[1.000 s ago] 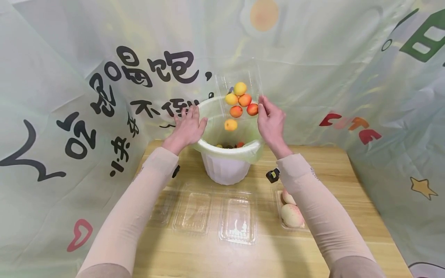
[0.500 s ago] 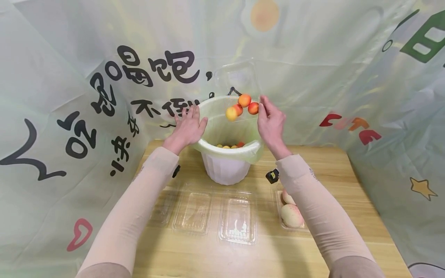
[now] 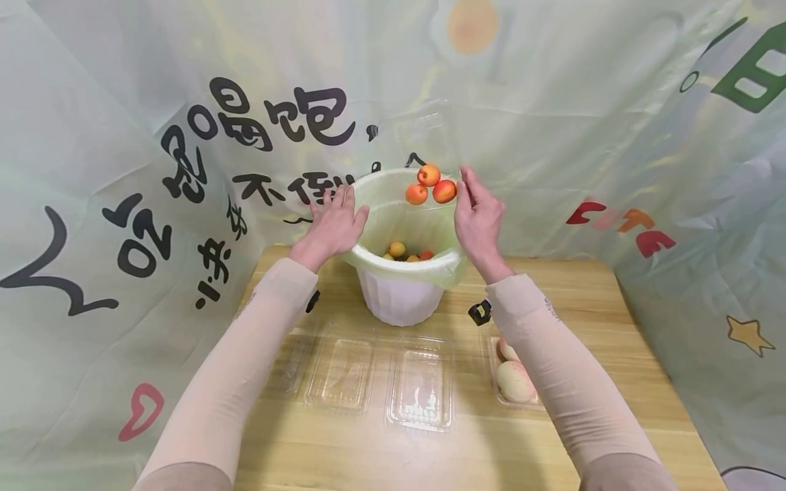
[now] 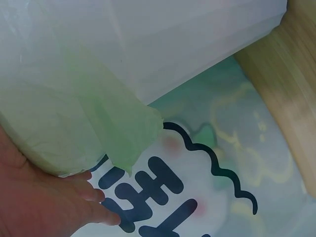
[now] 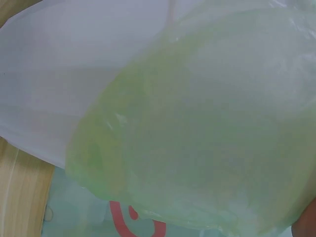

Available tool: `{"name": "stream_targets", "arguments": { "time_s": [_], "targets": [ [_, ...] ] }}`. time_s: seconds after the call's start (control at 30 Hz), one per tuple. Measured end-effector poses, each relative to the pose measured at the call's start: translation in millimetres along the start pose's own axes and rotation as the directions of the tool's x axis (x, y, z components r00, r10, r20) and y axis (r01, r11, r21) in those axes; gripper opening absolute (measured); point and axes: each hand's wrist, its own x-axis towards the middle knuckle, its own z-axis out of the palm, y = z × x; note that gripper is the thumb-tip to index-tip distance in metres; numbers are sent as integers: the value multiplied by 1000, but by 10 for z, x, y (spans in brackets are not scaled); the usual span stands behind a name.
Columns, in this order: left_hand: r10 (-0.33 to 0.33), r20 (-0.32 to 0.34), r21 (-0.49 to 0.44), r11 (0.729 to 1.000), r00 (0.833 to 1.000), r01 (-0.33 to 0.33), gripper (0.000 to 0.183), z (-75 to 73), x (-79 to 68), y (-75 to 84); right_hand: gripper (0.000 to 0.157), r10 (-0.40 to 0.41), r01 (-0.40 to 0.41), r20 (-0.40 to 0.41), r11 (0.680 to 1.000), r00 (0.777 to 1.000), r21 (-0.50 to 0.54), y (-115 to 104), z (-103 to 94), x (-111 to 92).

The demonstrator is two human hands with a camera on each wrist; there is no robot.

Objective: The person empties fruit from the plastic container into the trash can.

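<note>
My left hand (image 3: 333, 226) rests with fingers spread on the left rim of a white bin (image 3: 402, 300) lined with a pale green bag (image 3: 451, 267). In the left wrist view, that hand (image 4: 47, 197) lies beside the bag's folded edge. Over the bin's far side, my right hand (image 3: 480, 213) pinches the right edge of a tilted clear plastic box (image 3: 434, 140), its lid raised at the back. Three orange-red apricots (image 3: 428, 175) are in the box, near its lower end. More apricots (image 3: 397, 249) lie inside the bin. The right wrist view mostly shows the bag.
Two clear plastic boxes (image 3: 420, 385) stand on the wooden table (image 3: 467, 453) in front of the bin, with another transparent one (image 3: 287, 365) at left. A box of pale pink peaches (image 3: 516, 380) is partly hidden under my right forearm. Printed cloth (image 3: 552, 136) encloses the table's back and sides.
Yellow and orange apricots have dropped from the tilted box into the bin, leaving three in the box. Its lid has shifted slightly; both hands have stayed nearly in place.
</note>
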Motion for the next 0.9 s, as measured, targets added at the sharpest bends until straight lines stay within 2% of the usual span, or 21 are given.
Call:
{"name": "stream_targets", "arguments": {
  "time_s": [0.23, 0.53, 0.9],
  "targets": [
    [-1, -5, 12, 1000, 1000, 1, 77, 11, 13, 2, 36, -14, 14, -32, 1000, 999, 7, 5, -8, -2],
    [-5, 0, 5, 1000, 1000, 5, 77, 2, 11, 3, 35, -4, 4, -27, 1000, 1000, 14, 9, -34, 0],
    [-7, -4, 16, 1000, 1000, 7, 77, 22, 20, -5, 37, 78, -77, -26, 996, 997, 41, -13, -85, 27]
  ]
}}
